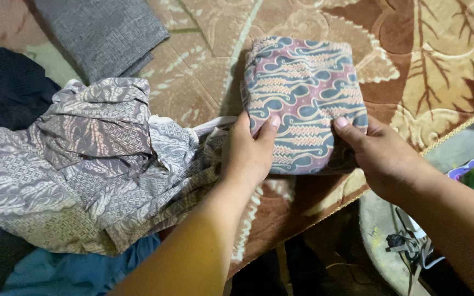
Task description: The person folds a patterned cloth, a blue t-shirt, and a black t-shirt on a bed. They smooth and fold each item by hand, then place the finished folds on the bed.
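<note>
A folded batik cloth (303, 93) in blue, purple and cream lies on a brown patterned carpet (412, 71). My left hand (248, 153) grips its near left edge, thumb on top. On the near right edge, my right hand (382, 159) holds the same folded cloth with the thumb pressed on its top. Both forearms reach in from the bottom of the view.
A crumpled grey-brown batik garment (83, 164) is heaped to the left, touching my left hand. A folded grey cloth (102, 33) lies at the top left, dark fabric (6, 87) at far left, blue cloth (78, 271) below. A cable and plug (407, 244) sit at lower right.
</note>
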